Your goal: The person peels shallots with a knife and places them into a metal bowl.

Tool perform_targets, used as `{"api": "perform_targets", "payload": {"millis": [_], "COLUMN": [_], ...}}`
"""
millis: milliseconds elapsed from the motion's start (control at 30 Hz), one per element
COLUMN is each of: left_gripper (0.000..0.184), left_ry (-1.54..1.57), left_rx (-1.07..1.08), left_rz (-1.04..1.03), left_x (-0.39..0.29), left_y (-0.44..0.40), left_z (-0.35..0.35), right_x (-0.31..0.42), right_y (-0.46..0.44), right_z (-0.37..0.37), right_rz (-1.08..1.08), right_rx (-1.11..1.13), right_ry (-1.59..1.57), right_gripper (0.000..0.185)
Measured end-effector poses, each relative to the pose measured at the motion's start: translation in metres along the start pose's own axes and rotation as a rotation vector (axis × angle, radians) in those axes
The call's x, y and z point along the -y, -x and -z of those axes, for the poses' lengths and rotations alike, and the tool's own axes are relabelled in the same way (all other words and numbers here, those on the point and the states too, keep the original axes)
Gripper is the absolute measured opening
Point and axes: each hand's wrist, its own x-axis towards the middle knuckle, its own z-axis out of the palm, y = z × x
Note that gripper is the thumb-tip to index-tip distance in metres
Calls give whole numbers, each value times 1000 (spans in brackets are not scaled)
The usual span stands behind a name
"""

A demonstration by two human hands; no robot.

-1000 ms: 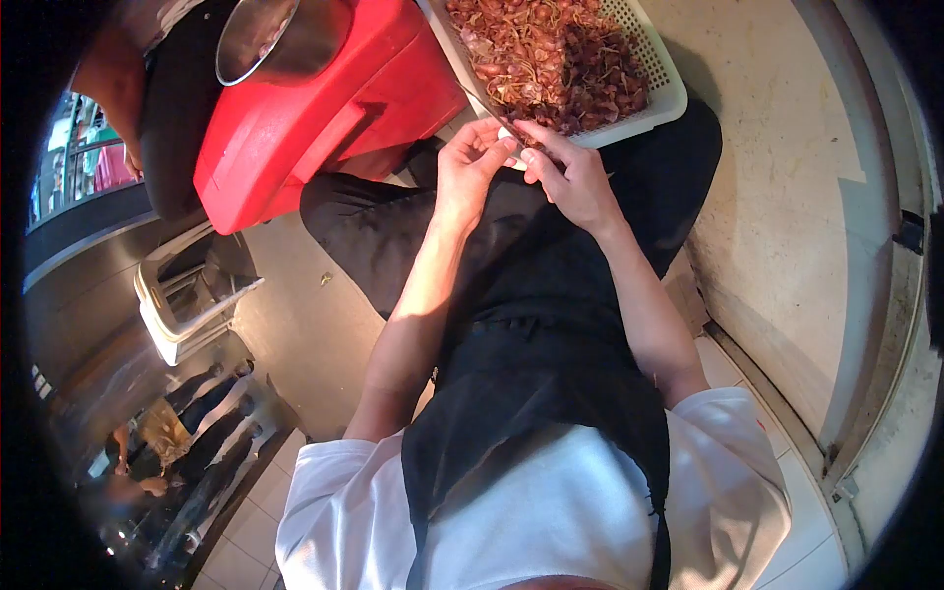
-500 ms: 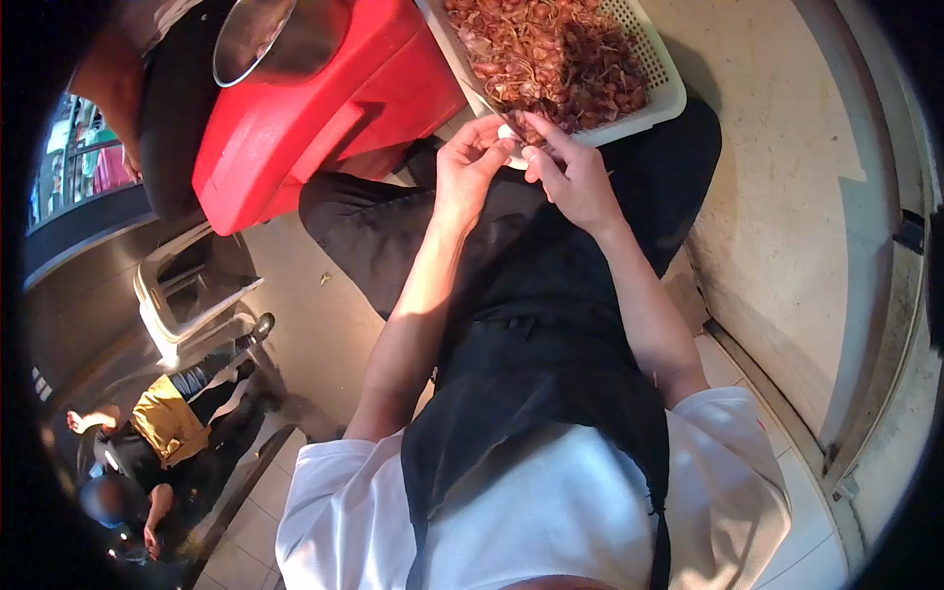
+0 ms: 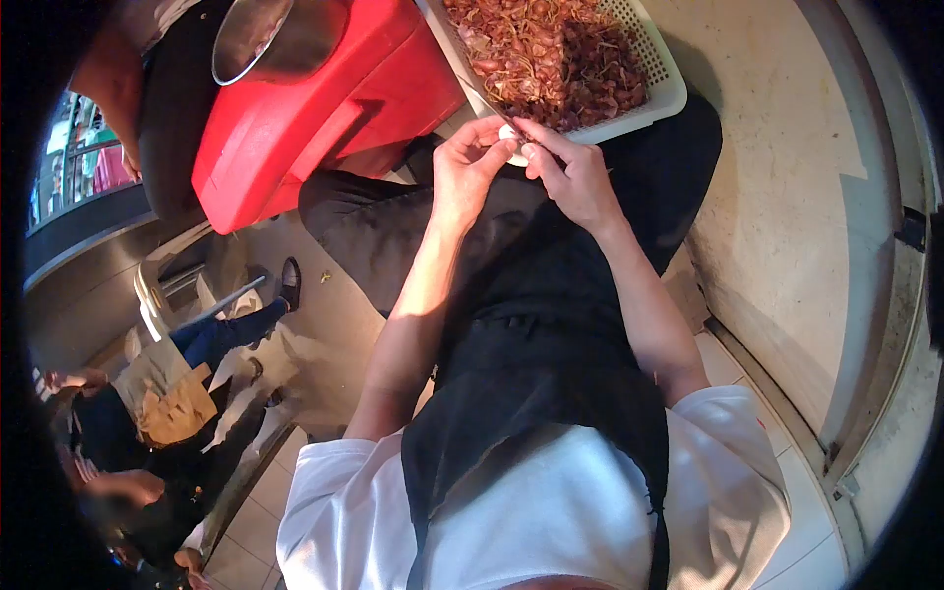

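Note:
Held between the thumb and fingertips of my left hand [image 3: 466, 169] is a small shallot [image 3: 507, 132], its pale side showing. My right hand [image 3: 575, 177] is closed on a small knife, whose thin dark blade [image 3: 509, 119] points up and left against the shallot. Most of the knife's handle is hidden by my fingers. Just beyond both hands, a white plastic basket [image 3: 671, 90] rests by my knees. Reddish-brown shallots and loose dry skins [image 3: 556, 59] fill it.
Left of the basket stands a red plastic box [image 3: 285, 147] with a metal bowl [image 3: 236, 44] on it. Another person's arm [image 3: 108, 93] is at upper left. People walk at lower left, one with a brown paper bag [image 3: 172, 398], near a pale chair [image 3: 152, 295]. A wall [image 3: 787, 197] rises at right.
The knife has shifted slightly against the shallot, and skin hanging by my right fingers has gone from view. At lower left, people have moved; a paper bag and a shoe now show.

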Motion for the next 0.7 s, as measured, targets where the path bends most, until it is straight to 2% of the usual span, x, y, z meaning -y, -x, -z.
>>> {"api": "perform_targets", "payload": {"millis": [133, 267, 333, 367, 467, 533, 700], "left_gripper": [25, 27, 27, 27, 27, 26, 27], "left_ry": [-46, 305, 422, 418, 369, 287, 312], "left_rx": [34, 122, 147, 139, 109, 90, 80], "left_rz": [0, 108, 144, 173, 240, 252, 203], "left_x": [3, 16, 17, 17, 9, 5, 5], "left_y": [-2, -6, -5, -5, -4, -5, -8], "left_z": [5, 13, 14, 14, 11, 8, 7], "right_x": [-4, -11, -11, -11, -9, -7, -16], "right_y": [0, 0, 1, 1, 1, 1, -1], "right_z": [2, 2, 2, 1, -4, -6, -2], "right_rz": [-98, -217, -225, -230, -109, -123, -216], "right_rx": [29, 65, 70, 72, 0, 5, -43], "right_ry": [-71, -395, -425, -440, -149, -167, -346], "right_gripper": [36, 33, 34, 34, 36, 36, 37]}}
